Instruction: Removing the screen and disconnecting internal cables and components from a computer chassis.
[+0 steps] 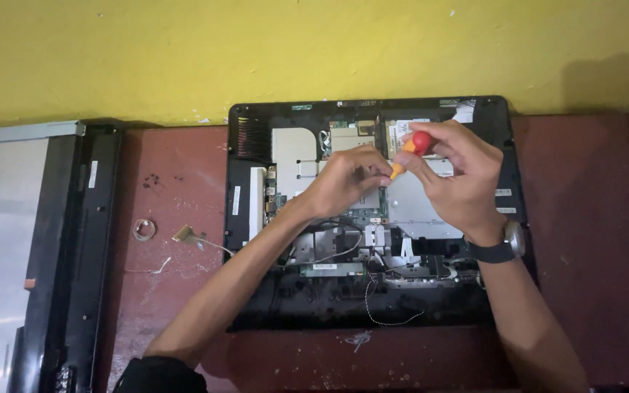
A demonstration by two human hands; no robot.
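Both hands' fingers [384,169] pinch a red-and-orange screwdriver [412,149] (upright) over the opened computer [256,138].

Counting as we go: two hands are showing, the left hand [347,178] and the right hand [460,178], and they are sharing one screwdriver [410,151] with a red and orange handle. One opened computer chassis [256,145] is lying on the desk [584,255]. One removed screen panel [30,247] is sitting at the left. One wristwatch [507,244] is showing. One small ring [144,230] and one loose ribbon cable [194,237] are lying between them.
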